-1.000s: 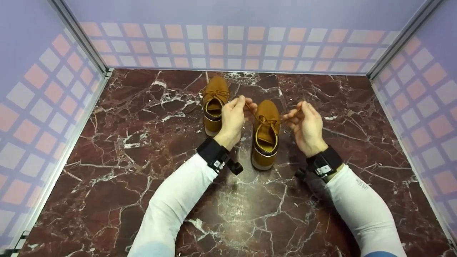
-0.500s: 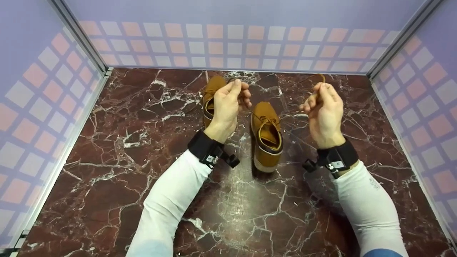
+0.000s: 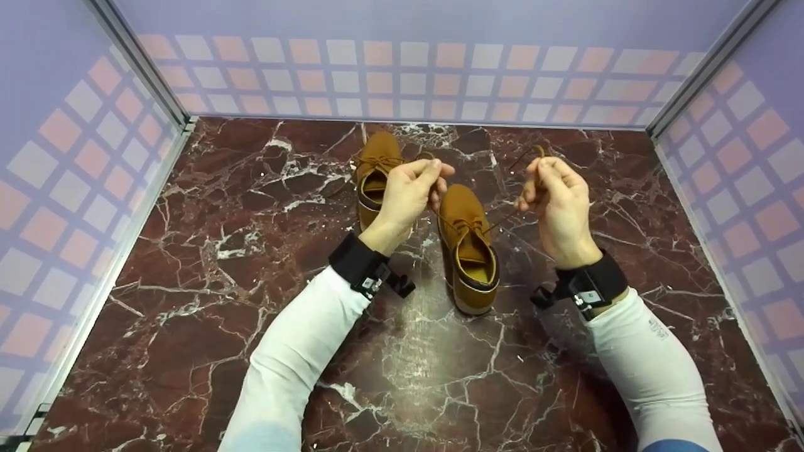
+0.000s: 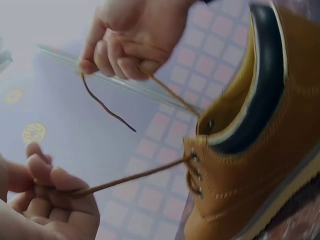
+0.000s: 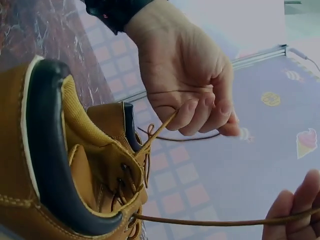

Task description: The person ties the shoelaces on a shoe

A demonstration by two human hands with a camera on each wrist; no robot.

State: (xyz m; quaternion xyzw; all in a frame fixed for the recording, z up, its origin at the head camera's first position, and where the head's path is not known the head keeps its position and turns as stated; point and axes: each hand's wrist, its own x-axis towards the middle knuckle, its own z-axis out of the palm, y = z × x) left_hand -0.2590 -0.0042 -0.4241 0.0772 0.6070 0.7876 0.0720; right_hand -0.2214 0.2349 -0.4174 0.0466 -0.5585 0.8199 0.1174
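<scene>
The tan lace-up shoe (image 3: pixel 468 248) is just right of centre in the head view, toe towards the top; my left hand (image 3: pixel 407 196) pinches one strand of its brown shoelace (image 4: pixel 135 176), my right hand (image 3: pixel 561 210) the other, while the second tan shoe (image 3: pixel 381 149) sits at upper centre

Person's left arm (image 3: pixel 301 342) and right arm (image 3: pixel 650 358) stretched forward, angled inward, pretty much mirrored. Left hand (image 3: pixel 405 196), right hand (image 3: pixel 561 210) apart, both pinching, fingers curled.
</scene>
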